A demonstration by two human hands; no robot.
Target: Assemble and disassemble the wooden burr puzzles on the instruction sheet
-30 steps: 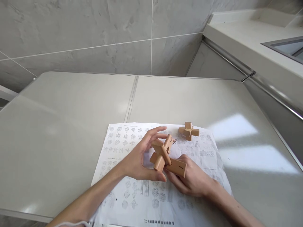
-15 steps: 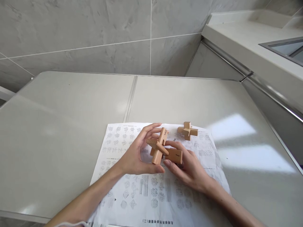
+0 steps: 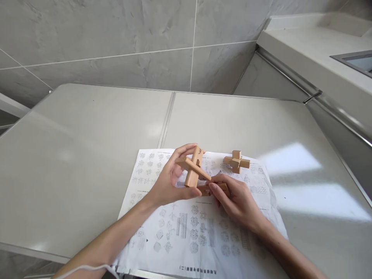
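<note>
My left hand (image 3: 167, 184) is closed around two crossed wooden puzzle pieces (image 3: 192, 170), thumb at the lower end and fingers behind. The upright bar has a dark curved mark near its top and a notch in its side. Just below and to the right, my right hand (image 3: 236, 199) pinches a separate-looking wooden puzzle piece (image 3: 223, 187) between thumb and fingers. That piece lies nearly level, its left end close to my left thumb; whether it touches the crossed pieces cannot be made out.
Under my hands lies a creased white sheet (image 3: 171, 255) printed with small diagrams. An assembled wooden cross puzzle (image 3: 236, 162) rests on its far right part. The pale folding table (image 3: 116, 128) has a seam, a tiled wall (image 3: 116, 31) behind and a counter (image 3: 308, 50) at right.
The crossed pieces have risen slightly in my left hand. My right hand's piece has turned and now sits lower beneath them, its marked face no longer showing. The view has shifted a little.
</note>
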